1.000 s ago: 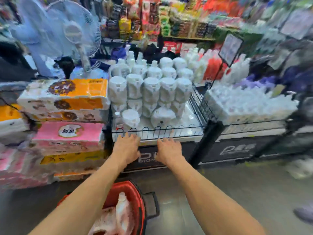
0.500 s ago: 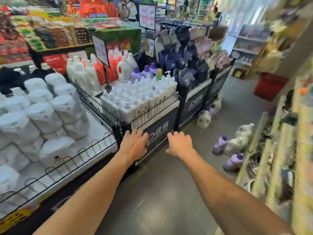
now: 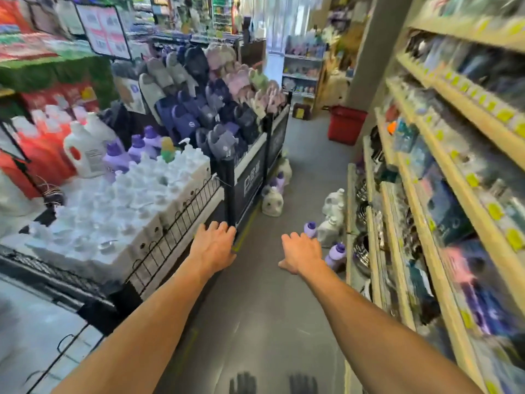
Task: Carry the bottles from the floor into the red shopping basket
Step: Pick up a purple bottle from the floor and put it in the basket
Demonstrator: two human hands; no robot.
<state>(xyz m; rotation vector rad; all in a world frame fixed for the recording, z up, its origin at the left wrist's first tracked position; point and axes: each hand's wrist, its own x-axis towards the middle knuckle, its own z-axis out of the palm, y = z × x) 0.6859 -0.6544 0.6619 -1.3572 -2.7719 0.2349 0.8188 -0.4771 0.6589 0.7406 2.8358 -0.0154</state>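
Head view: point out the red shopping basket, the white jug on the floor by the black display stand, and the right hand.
red shopping basket (image 3: 345,126), head view, front wall.
white jug (image 3: 272,204), head view, body.
right hand (image 3: 301,253), head view, back of hand.

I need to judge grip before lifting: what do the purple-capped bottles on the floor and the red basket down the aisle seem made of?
The purple-capped bottles look like opaque moulded plastic, pale lilac bodies with a slight sheen and darker screw caps. The red basket looks like rigid plastic too: even, solid colour and smooth flat walls. Motion blur hides surface texture, so both are likely rather than certain.
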